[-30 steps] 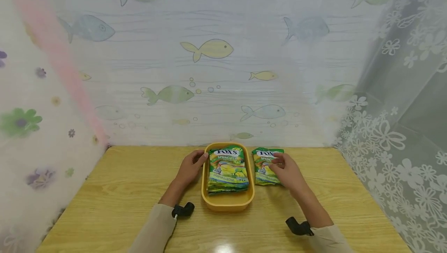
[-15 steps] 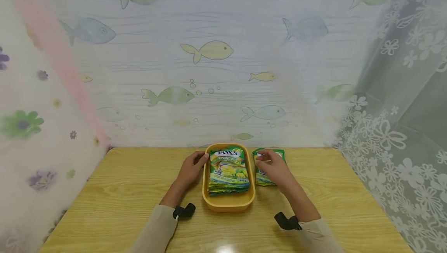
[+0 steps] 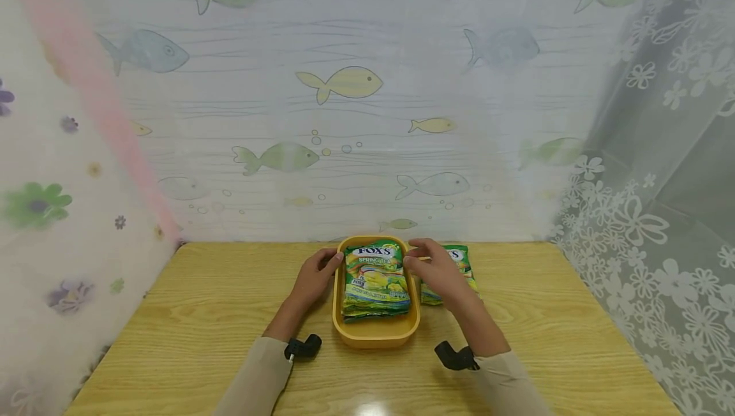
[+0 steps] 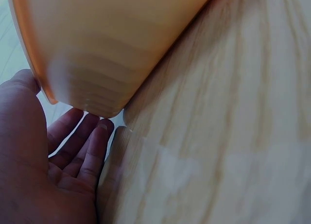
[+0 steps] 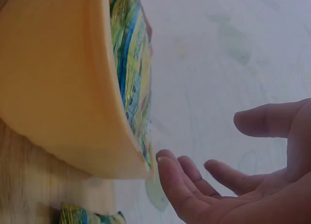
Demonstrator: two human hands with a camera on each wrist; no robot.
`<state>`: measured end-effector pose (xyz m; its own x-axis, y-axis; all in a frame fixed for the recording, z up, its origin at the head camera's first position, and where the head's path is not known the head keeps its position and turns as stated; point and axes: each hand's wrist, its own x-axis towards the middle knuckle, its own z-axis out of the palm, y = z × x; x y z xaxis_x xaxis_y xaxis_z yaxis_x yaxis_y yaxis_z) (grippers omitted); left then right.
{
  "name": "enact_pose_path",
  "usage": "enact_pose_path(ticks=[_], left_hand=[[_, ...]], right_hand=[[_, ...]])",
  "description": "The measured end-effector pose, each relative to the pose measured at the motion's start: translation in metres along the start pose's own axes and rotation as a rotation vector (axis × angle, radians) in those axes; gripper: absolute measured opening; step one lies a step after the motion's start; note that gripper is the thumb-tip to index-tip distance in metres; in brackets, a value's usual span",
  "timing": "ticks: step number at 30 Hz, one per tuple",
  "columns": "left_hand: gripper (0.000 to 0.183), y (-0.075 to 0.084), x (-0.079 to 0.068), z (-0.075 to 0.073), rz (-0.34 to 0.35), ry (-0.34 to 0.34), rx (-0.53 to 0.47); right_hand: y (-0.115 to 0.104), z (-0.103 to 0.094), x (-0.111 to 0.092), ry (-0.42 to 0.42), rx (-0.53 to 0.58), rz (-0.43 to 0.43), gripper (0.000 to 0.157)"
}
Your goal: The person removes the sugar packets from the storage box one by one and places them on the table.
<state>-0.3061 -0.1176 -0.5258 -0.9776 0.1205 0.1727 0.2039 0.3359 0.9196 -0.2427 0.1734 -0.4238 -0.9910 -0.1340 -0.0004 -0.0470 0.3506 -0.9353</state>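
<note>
A yellow plastic tray [image 3: 376, 338] stands on the table, holding a stack of green candy packets [image 3: 376, 283] marked FOX'S Spring Tea. My left hand [image 3: 312, 277] holds the tray's far left side; in the left wrist view its thumb [image 4: 25, 79] lies against the rim while the fingers curl at the outer wall [image 4: 112, 39]. At the far right corner is my right hand [image 3: 438, 274], thumb and fingers spread with nothing between them. The right wrist view shows that hand [image 5: 243, 187] just off the tray rim. Another candy packet [image 3: 459, 263] lies right of the tray, partly hidden by the right hand.
The wooden table [image 3: 230, 288] ends at a pale curtain [image 3: 356, 167] printed with fish. Flowered sheets hang on both sides. A black wrist mount [image 3: 456, 357] sits on the right wrist, another [image 3: 303, 346] on the left.
My right hand has moved left, from over the loose packet to the tray's right rim. The loose packet still lies on the table. The left hand has stayed at the tray.
</note>
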Motion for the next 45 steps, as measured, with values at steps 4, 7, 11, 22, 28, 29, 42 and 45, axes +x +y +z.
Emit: enact_pose_path(ticks=[4, 7, 11, 22, 28, 29, 42, 45], left_hand=[[0.057, -0.001, 0.000, -0.001, -0.001, -0.002, -0.001], [0.058, -0.002, 0.001, -0.001, 0.003, -0.002, 0.000], [0.059, -0.003, 0.002, -0.001, 0.006, -0.010, -0.004], [0.059, -0.004, 0.002, 0.000, 0.005, -0.007, 0.010], [0.058, -0.005, 0.002, 0.000, 0.003, 0.004, 0.014], [0.058, -0.005, 0.002, 0.000, 0.003, 0.004, 0.012], [0.060, -0.006, 0.002, 0.001, 0.008, 0.013, 0.024], [0.060, -0.005, 0.002, 0.001, 0.007, 0.008, 0.019]], right_hand=[[-0.004, 0.005, 0.001, -0.041, 0.037, 0.002, 0.057], [-0.004, 0.007, 0.003, -0.055, 0.061, 0.006, 0.057], [-0.003, 0.011, 0.006, -0.079, 0.084, 0.009, 0.057], [-0.007, 0.018, 0.008, -0.102, 0.083, 0.009, 0.057], [-0.012, 0.022, 0.009, -0.083, 0.052, 0.015, 0.055], [-0.013, 0.022, 0.010, -0.081, 0.051, 0.017, 0.055], [-0.020, 0.029, 0.017, -0.056, 0.022, 0.042, 0.055], [-0.020, 0.030, 0.018, -0.059, 0.040, 0.056, 0.056]])
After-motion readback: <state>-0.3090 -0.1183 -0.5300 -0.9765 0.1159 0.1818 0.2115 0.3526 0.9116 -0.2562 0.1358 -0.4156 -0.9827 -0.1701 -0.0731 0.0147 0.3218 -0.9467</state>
